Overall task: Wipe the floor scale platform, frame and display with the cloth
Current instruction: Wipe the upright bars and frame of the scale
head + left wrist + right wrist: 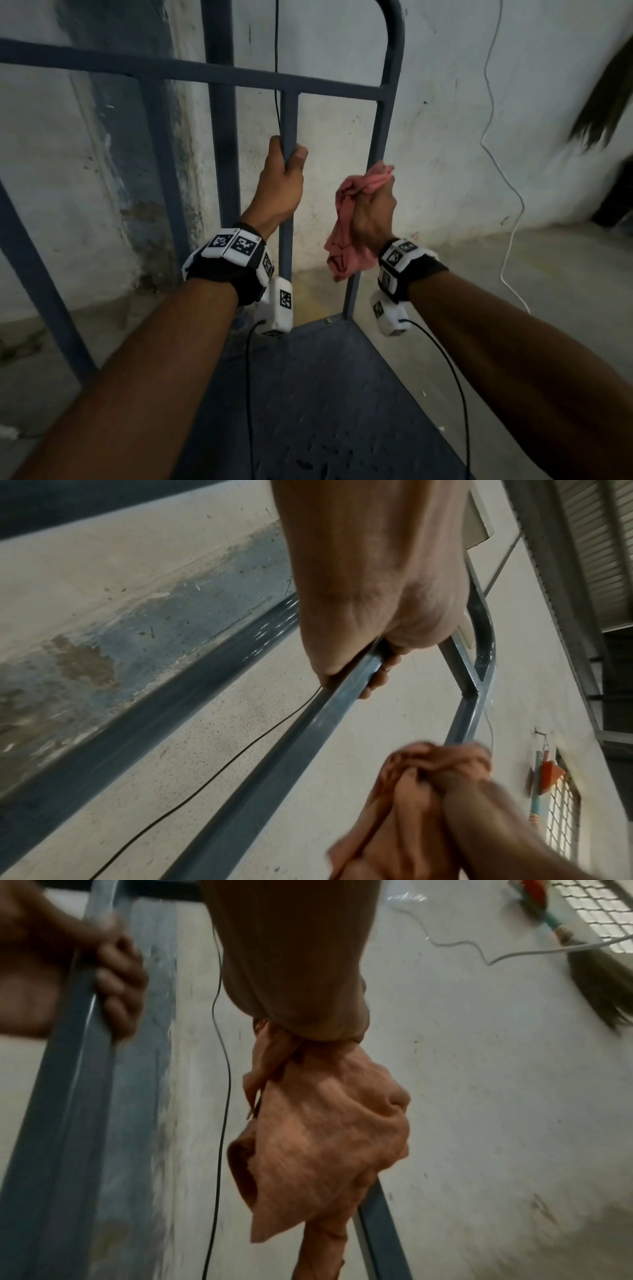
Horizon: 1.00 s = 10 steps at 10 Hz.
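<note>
The left hand (pixel 282 181) clenches its fingers (pixel 118 969) around a middle upright bar of the grey frame (pixel 239 77). The right hand (pixel 373 209) grasps the pink cloth (pixel 346 236) bunched around the frame's outer post, above the platform (pixel 325 394).

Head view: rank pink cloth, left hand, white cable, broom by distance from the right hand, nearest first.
1. pink cloth: gripped in the right hand, wrapped round the frame's outer post.
2. left hand: just to the left, gripping the middle bar.
3. white cable: to the right, hanging along the wall.
4. broom: far upper right, by the wall.
</note>
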{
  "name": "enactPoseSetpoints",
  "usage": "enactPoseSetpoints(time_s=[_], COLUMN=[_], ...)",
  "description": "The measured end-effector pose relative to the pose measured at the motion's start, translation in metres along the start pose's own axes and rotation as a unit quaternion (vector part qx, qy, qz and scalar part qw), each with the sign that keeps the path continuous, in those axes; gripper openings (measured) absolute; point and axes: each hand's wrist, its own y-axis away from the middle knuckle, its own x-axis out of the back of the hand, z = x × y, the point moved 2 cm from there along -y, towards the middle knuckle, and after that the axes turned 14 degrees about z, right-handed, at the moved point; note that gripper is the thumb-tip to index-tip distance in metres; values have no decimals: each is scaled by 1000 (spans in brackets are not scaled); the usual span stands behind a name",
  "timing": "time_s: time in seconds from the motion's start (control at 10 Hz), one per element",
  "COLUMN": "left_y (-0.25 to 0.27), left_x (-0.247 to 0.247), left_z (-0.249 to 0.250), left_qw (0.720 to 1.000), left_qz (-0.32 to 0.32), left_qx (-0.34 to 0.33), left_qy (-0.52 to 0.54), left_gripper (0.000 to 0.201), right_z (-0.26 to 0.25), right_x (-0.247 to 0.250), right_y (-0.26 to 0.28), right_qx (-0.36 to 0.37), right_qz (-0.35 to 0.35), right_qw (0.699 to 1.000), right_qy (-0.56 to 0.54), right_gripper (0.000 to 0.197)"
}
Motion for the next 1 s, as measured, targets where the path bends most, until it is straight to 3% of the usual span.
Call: enactPoseSetpoints(time_s=[0.1,0.2,0.4,0.5,0.6,0.7,0.9,1.0], left_y=[-2,-6,-4,-3,-6,-10,-10,-9], left_x=[0,-1,0,-2,-1,-1,-3,-3], left_z=[-2,-7,-5,-5,-8,-14,-14,-12], left_qw=[1000,1000,1000,1000,1000,1000,1000,1000], left_qz=[-2,-6,9,4,-2,-5,-2,0], left_qx=[-2,-4,-7,-3,-10,-18,-25,-24], left_qy=[-1,9,2,-2,5,5,15,15], left_gripper=[42,36,25,35,32,28,18,22], right_z=[-31,-43,11,-12,-41,-48,-23,-44], right_x=[-1,-5,-4,-1,-5,-13,-9,-5], right_y=[-40,-52,15,-4,-43,-60,-30,-53], right_qx=[-37,-31,-54,-54,-31,-6,-17,-12], right_qz=[16,35,7,4,42,55,30,15], right_qw=[996,996,998,998,994,997,999,997], right_qy=[-78,-77,-22,-42,-98,-60,-30,-72], right_gripper=[25,49,19,32,28,35,53,45])
